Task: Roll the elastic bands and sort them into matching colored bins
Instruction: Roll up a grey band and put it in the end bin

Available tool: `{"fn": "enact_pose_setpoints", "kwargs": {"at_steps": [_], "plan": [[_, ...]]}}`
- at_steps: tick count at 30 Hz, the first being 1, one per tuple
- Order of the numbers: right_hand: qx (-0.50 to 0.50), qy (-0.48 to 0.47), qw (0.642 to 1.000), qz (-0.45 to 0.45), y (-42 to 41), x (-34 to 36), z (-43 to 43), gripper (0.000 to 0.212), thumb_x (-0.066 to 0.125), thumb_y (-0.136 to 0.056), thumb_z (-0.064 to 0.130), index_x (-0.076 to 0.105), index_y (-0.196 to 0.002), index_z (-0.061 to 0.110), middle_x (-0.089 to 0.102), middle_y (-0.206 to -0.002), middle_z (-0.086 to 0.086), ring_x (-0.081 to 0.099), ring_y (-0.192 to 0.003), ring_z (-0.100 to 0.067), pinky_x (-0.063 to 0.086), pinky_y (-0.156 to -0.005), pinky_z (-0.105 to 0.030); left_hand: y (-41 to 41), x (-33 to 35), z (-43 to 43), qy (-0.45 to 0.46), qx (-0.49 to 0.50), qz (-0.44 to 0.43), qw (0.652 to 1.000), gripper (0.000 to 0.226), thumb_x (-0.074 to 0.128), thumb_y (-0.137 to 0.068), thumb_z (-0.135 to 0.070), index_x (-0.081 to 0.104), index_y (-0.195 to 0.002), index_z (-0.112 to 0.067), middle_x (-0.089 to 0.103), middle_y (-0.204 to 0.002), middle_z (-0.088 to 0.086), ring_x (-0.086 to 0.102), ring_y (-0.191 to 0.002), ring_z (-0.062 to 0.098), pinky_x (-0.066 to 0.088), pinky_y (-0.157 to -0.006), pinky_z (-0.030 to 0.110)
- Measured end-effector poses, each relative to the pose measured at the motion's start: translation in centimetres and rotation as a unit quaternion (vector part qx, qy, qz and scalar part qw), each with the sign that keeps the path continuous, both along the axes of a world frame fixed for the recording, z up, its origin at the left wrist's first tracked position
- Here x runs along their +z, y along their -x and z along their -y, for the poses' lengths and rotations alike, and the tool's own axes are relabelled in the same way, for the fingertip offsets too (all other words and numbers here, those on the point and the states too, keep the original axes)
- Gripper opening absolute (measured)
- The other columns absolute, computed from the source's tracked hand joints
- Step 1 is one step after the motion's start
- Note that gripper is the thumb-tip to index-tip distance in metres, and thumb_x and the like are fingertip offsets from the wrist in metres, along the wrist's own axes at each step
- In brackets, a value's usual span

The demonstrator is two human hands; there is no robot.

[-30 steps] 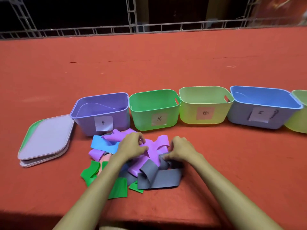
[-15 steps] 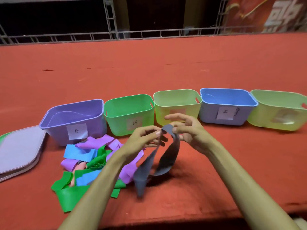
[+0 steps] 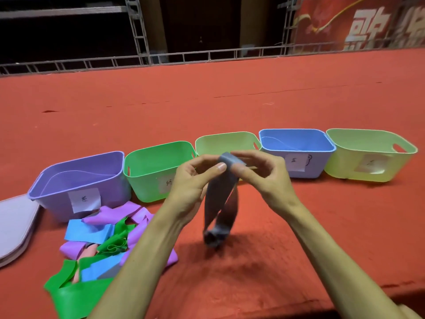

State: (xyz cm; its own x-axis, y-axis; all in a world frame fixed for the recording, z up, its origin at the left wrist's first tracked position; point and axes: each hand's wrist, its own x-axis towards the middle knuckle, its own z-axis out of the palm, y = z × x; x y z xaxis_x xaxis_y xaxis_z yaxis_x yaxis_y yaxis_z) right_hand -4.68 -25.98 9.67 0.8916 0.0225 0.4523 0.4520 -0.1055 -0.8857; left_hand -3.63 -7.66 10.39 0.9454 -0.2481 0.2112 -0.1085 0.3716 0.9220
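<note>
Now the left hand (image 3: 190, 187) and right hand (image 3: 264, 178) both pinch the top end of 1 grey elastic band (image 3: 219, 199), raised over the red table (image 3: 230, 100). It hangs before the pale-green bin (image 3: 227, 137), right of the loose band pile (image 3: 103, 238).
</note>
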Motion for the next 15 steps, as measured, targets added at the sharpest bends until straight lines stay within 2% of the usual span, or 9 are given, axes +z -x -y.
{"fn": "enact_pose_setpoints", "kwargs": {"at_steps": [2, 5, 8, 10, 12, 15], "plan": [[-0.052, 0.031, 0.998, 0.022, -0.3, 0.3, -0.1, 0.032, 0.084, -0.082, 0.038, 0.081, -0.107, 0.018, 0.08, -0.091, 0.002, 0.076, -0.087, -0.019, 0.062, -0.079, -0.042, -0.1, 0.0, 0.6, 0.001, 0.019, 0.012, 1.0, 0.014, 0.08, -0.08, -0.005, 0.082, -0.084, -0.018, 0.078, -0.093, 0.006, 0.071, -0.091, 0.016, 0.055, -0.094, 0.032], [-0.024, 0.025, 0.999, 0.02, -1.1, 1.0, 0.1, 0.005, 0.081, -0.087, 0.01, 0.082, -0.091, 0.007, 0.077, -0.075, -0.003, 0.068, -0.069, -0.01, 0.052, -0.067, -0.026, -0.2, -0.4, 1.0, 0.02, 0.03, 0.011, 0.999, 0.016, 0.078, -0.076, -0.005, 0.083, -0.082, -0.02, 0.079, -0.092, 0.005, 0.073, -0.088, 0.014, 0.057, -0.091, 0.029], [0.017, -0.019, 1.0, -0.01, -1.6, 1.8, 0.5, 0.004, 0.078, -0.086, -0.003, 0.079, -0.086, 0.001, 0.076, -0.073, -0.004, 0.066, -0.07, -0.011, 0.053, -0.069, -0.026, -0.5, -1.4, 0.7, -0.012, 0.068, 0.05, 0.996, 0.02, 0.088, -0.072, -0.011, 0.081, -0.089, -0.018, 0.078, -0.093, 0.005, 0.071, -0.09, 0.016, 0.057, -0.085, 0.027], [0.04, -0.054, 0.997, -0.043, -2.1, 2.4, 0.6, 0.007, 0.078, -0.085, -0.004, 0.078, -0.086, 0.003, 0.075, -0.075, -0.003, 0.067, -0.072, -0.013, 0.056, -0.072, -0.03, -0.8, -2.7, 0.5, -0.058, 0.101, 0.067, 0.991, 0.031, 0.091, -0.07, -0.013, 0.076, -0.096, -0.009, 0.077, -0.093, 0.006, 0.069, -0.086, 0.014, 0.056, -0.08, 0.025], [0.052, -0.078, 0.993, -0.072, -2.7, 2.9, 0.6, 0.007, 0.081, -0.082, 0.003, 0.078, -0.083, 0.009, 0.072, -0.08, -0.008, 0.064, -0.077, -0.02, 0.053, -0.074, -0.039, -1.0, -4.8, 0.7, -0.137, 0.13, 0.086, 0.978, 0.038, 0.093, -0.068, -0.016, 0.07, -0.097, -0.005, 0.076, -0.09, 0.006, 0.069, -0.083, 0.013, 0.056, -0.078, 0.026], [0.056, -0.103, 0.987, -0.114, -3.4, 3.4, 0.7, 0.009, 0.08, -0.083, 0.005, 0.079, -0.079, 0.014, 0.068, -0.083, -0.009, 0.061, -0.081, -0.021, 0.046, -0.078, -0.042, -1.0, -8.8, 1.8, -0.24, 0.147, 0.093, 0.955, 0.033, 0.089, -0.068, -0.026, 0.069, -0.091, -0.014, 0.076, -0.088, 0.003, 0.072, -0.086, 0.02, 0.059, -0.08, 0.038]]}}
